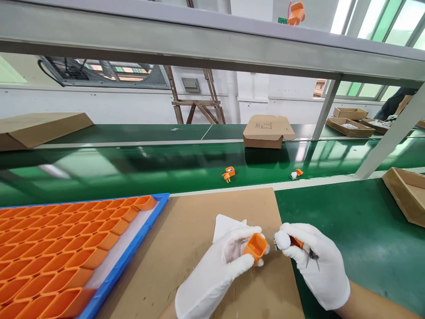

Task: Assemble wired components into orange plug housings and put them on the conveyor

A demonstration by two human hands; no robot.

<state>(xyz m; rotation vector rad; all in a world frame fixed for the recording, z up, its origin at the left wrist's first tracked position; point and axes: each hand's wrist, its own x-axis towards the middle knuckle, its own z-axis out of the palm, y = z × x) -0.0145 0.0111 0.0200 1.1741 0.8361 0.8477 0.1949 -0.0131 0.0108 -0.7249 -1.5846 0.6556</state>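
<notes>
My left hand (226,263), in a white glove, holds a small orange housing (255,248) between thumb and fingers, its hollow side facing up. To its right, my right hand (315,261), also gloved, grips an orange part (296,242) with a white round piece (282,239) and a bit of green circuit board at its left end. Thin dark wires stick out by the right palm. The two hands are apart, over the right side of a brown cardboard sheet (186,239). A white paper (226,226) lies behind my left hand.
A blue-edged tray (154,217) of orange housings stands at the left. On the green belt (186,164) lie an orange plug part (229,173) and a small orange-and-white part (296,173). Cardboard boxes (265,128) stand beyond. A metal shelf (199,44) crosses above. A person's sleeve (393,106) shows far right.
</notes>
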